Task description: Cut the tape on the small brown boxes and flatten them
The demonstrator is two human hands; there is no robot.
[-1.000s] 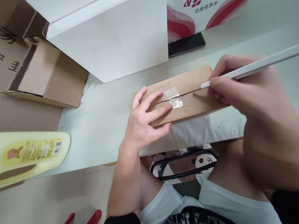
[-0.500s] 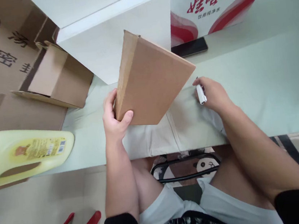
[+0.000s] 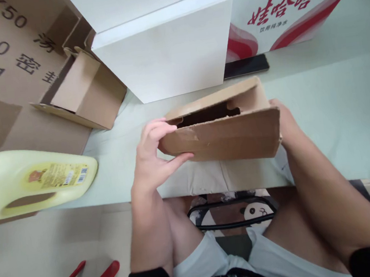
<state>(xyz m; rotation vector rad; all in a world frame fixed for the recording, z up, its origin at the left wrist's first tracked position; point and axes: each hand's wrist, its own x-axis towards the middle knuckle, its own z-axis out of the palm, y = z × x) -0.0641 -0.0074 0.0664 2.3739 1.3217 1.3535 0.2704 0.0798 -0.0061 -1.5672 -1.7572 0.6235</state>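
Cardboard box (image 3: 225, 133) is held level just above the near edge of the pale green table (image 3: 336, 106), long side turned toward the camera, between both hands. Half a second earlier it was stood up on one corner and gripped by the left hand (image 3: 153, 156) alone, while the right hand (image 3: 284, 122) lay on the table with a small white tool. A second ago it was lying flat, with its taped seam being worked on.

The left end is now clamped by the left hand, fingers (image 3: 157, 128) curled over the top edge and the thumb pressed underneath. The right end is met by the right hand, of which only the heel and wrist are seen. Whether its fingers are curled or spread cannot be told, as they are hidden behind the box.

A dark gap is shown between the top flaps, which are parted slightly. Torn tape marks are visible on the front face.

Behind the box a white box (image 3: 168, 55) and a black phone (image 3: 246, 65) are seen, and a yellow jug (image 3: 31, 180) lies to the left.
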